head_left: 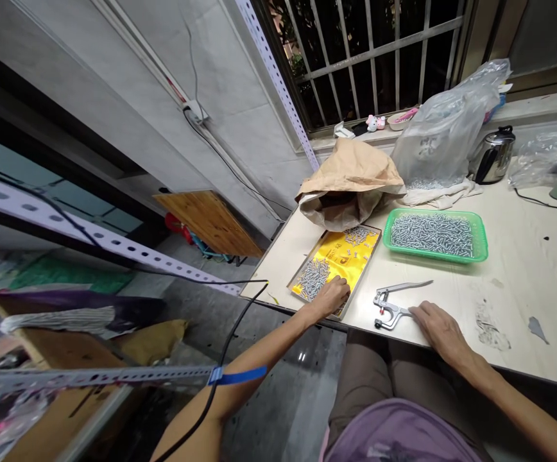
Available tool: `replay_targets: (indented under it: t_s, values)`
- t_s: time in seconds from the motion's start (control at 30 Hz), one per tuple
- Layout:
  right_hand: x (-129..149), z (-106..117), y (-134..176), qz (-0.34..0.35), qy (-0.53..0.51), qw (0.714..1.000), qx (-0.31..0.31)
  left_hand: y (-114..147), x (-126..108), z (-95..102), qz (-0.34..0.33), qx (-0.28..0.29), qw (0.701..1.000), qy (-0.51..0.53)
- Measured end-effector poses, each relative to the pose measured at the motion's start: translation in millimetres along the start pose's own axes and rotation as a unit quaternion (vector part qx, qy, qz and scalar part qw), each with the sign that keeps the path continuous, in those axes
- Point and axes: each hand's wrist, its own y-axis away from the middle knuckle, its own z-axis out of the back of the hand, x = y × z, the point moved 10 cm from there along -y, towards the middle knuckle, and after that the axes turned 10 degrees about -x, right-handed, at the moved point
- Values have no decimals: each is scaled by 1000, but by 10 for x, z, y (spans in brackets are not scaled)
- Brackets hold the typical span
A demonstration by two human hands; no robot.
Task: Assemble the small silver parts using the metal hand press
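Note:
My left hand (331,297) is at the near edge of a shallow tray (296,269) lined with a yellow printed sheet (350,263). Its fingers are curled together, and whatever they hold is hidden. Beside them in the tray lies a pile of small silver metal pieces (313,278), with a smaller scatter at the far end. My right hand (436,326) rests at the table's front edge, its fingers closed on the end of the lower handle of silver hand pliers (394,314). The pliers lie on their side with handles spread and jaws pointing left.
A green plastic basket (484,247) full of small metal pieces stands behind the pliers. A brown paper bag (355,163) slumps behind the tray. Farther back are a clear plastic bag (442,135) and a metal kettle (495,157). A black cable (233,330) hangs by my left arm.

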Motion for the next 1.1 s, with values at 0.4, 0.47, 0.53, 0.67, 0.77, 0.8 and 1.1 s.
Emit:
replay_targets:
  t_s: [0.4,0.47,0.53,0.67,0.77,0.8,1.1]
  values:
    - [5,5,24,-2,7,1000,-25,141,645,162,257,-101,890,363]
    - [12,0,14,-10,10,1000,-6,180,495,103,270,-84,845,454]
    - [16,-17,5,-17,13,1000,21,187,232,37,265,-64,809,520]
    - [-6,-40,5,-19,12,998,50,165,-293,-207,280,-13,784,554]
    - [-46,-53,41,-20,13,998,57,150,-461,-422,314,5,789,529]
    - [-61,-59,57,-23,13,998,61,149,-478,-484,324,7,789,522]
    - [-90,-89,105,-37,11,997,73,257,-510,-721,383,12,756,530]
